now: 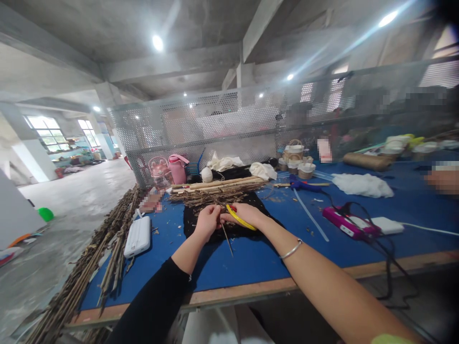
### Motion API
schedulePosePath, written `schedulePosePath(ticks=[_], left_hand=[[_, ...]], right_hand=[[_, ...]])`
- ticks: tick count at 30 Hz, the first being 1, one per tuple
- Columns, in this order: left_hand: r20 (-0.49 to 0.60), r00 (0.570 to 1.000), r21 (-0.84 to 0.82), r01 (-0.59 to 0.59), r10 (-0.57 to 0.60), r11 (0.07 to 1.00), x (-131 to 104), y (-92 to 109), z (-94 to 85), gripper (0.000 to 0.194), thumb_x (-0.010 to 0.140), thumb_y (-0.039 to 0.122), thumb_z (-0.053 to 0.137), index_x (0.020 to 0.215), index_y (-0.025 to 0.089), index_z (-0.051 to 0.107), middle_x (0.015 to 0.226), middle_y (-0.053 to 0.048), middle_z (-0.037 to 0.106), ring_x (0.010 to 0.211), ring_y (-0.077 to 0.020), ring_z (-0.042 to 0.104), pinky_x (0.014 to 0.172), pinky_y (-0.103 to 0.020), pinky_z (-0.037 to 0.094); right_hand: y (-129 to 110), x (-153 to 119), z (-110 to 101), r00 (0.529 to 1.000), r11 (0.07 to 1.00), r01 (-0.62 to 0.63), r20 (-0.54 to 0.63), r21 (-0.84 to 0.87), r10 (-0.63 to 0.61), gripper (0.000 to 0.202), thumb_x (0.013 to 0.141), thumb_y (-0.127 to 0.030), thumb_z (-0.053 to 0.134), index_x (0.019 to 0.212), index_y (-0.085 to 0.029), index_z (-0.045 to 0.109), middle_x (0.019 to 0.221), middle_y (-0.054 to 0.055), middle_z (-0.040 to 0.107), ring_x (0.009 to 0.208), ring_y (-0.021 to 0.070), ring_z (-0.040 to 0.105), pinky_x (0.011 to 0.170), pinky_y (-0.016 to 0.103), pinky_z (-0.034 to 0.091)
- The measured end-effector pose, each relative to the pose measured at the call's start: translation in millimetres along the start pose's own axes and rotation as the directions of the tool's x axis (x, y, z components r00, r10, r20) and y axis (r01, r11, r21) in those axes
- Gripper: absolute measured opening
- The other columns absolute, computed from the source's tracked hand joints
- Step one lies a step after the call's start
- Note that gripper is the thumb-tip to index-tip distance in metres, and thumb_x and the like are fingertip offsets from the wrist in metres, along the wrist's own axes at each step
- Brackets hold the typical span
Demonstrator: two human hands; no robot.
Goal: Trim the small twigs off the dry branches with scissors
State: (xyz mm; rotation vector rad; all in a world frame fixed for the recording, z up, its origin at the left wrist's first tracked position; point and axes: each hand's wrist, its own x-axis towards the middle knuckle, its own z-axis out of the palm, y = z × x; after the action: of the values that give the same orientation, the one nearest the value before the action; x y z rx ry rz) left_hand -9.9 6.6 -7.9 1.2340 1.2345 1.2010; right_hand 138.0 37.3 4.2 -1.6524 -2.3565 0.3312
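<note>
My left hand (207, 222) is closed, its fingertips pinching a thin twig (227, 241) whose free end slants down toward the table's front. Close beside it, my right hand (247, 214) is wrapped around what look like yellow-handled pruning shears (241, 220). A bit of red shows near the thumb; the jaws are hidden by the hands. Both hands are over a black cloth (264, 223) scattered with plant bits. Just behind them lies a pile of dry twigs (211, 197), with pale peeled sticks (229, 183) along its far side.
Long twig bundles (102, 234) hang over the table's left edge, near a white power bank (137, 236). To the right are a magenta device (349, 224) with cables, a blue-handled tool (304, 184) and white cloth (362, 185). A perforated metal screen (201, 129) stands behind. Another person's hand (444, 179) shows far right.
</note>
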Motion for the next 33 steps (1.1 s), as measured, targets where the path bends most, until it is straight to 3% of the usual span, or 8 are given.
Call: schedulePosePath(ticks=[9, 13, 19, 26, 33], left_hand=[[-0.012, 0.999, 0.087, -0.05, 0.052, 0.995, -0.2, -2.3, -3.0, 0.024, 0.077, 0.038, 0.052, 0.069, 0.016, 0.051, 0.048, 0.004, 0.05, 0.038, -0.0051, 0.042, 0.035, -0.015, 0.03], [-0.032, 0.999, 0.043, -0.023, 0.024, 0.999, -1.2, -0.9, -1.5, 0.023, 0.078, 0.037, 0.051, 0.075, 0.015, 0.055, 0.053, 0.001, 0.054, 0.044, -0.0071, 0.048, 0.04, -0.016, 0.036], [0.07, 0.995, 0.001, 0.077, -0.077, 0.997, -5.5, 2.1, 2.5, 0.018, 0.076, 0.031, 0.054, 0.079, 0.014, 0.059, 0.068, -0.003, 0.061, 0.053, -0.0078, 0.056, 0.044, -0.015, 0.04], [0.171, 0.985, 0.024, 0.033, -0.037, 0.999, -4.2, -2.8, 1.2, 0.012, 0.075, 0.024, 0.053, 0.072, 0.013, 0.058, 0.058, -0.001, 0.057, 0.047, -0.0049, 0.052, 0.041, -0.012, 0.038], [0.166, 0.985, -0.001, 0.048, -0.047, 0.999, -5.0, -1.7, 1.5, 0.011, 0.075, 0.023, 0.054, 0.072, 0.013, 0.056, 0.06, -0.001, 0.056, 0.049, -0.0061, 0.055, 0.04, -0.012, 0.037]], right_hand=[[0.5, -1.0, 4.9, 1.0, 0.999, 0.021, -0.017, 0.047, -0.02, 0.063, 0.064, -0.073, 0.048, 0.094, -0.019, 0.059, 0.093, 0.01, 0.065, 0.084, 0.0241, 0.061, 0.062, 0.024, 0.04], [-4.0, -2.0, 3.1, 1.0, 0.997, -0.022, -0.019, 0.073, 0.023, 0.06, 0.065, -0.072, 0.047, 0.092, -0.02, 0.061, 0.09, 0.009, 0.065, 0.082, 0.0227, 0.061, 0.062, 0.024, 0.04], [-0.8, 1.2, 0.4, 0.995, 0.989, -0.072, -0.054, 0.13, 0.08, 0.062, 0.066, -0.073, 0.044, 0.092, -0.019, 0.06, 0.089, 0.009, 0.065, 0.079, 0.0226, 0.061, 0.057, 0.023, 0.038], [6.2, 5.2, 6.6, 0.998, 0.991, -0.027, -0.045, 0.129, 0.033, 0.064, 0.067, -0.073, 0.044, 0.092, -0.016, 0.058, 0.086, 0.009, 0.064, 0.074, 0.02, 0.06, 0.055, 0.022, 0.037], [6.2, 6.6, 9.6, 0.997, 0.99, -0.011, -0.08, 0.139, 0.023, 0.062, 0.067, -0.074, 0.041, 0.086, -0.017, 0.059, 0.081, 0.007, 0.064, 0.067, 0.0179, 0.058, 0.052, 0.022, 0.035]])
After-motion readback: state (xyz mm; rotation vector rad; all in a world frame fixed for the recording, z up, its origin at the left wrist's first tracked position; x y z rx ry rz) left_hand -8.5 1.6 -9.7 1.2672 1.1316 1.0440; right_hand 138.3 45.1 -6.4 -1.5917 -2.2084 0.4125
